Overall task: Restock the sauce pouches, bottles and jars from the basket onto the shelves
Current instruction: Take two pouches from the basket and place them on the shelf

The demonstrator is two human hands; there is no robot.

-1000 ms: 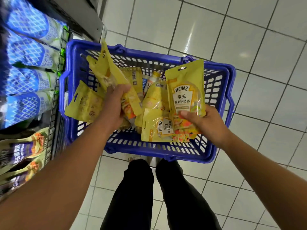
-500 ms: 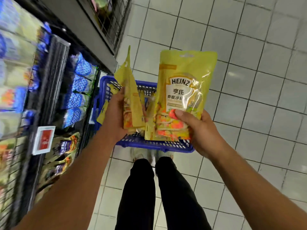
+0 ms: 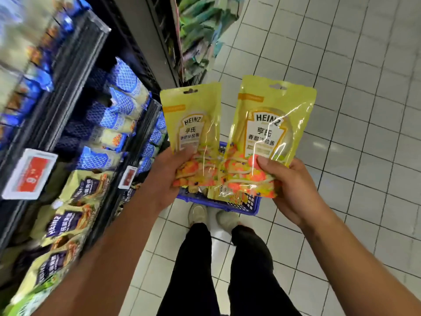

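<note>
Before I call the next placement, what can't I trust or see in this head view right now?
- Blue basket: mostly hidden behind the two yellow pouches held by the left hand and right hand; remaining contents unknown.
- Upper shelf goods: motion-blurred, unreadable.
- Price tag: figures blurred.
- Lower purple-label pouches: cut off by the left edge.

A supermarket aisle: wire-fronted shelves (image 3: 75,71) stocked with rows of blue sauce pouches (image 3: 118,103), red price tags (image 3: 29,173) clipped to shelf edges, a blue shopping basket (image 3: 230,205) on the white tiled floor (image 3: 353,65).
</note>
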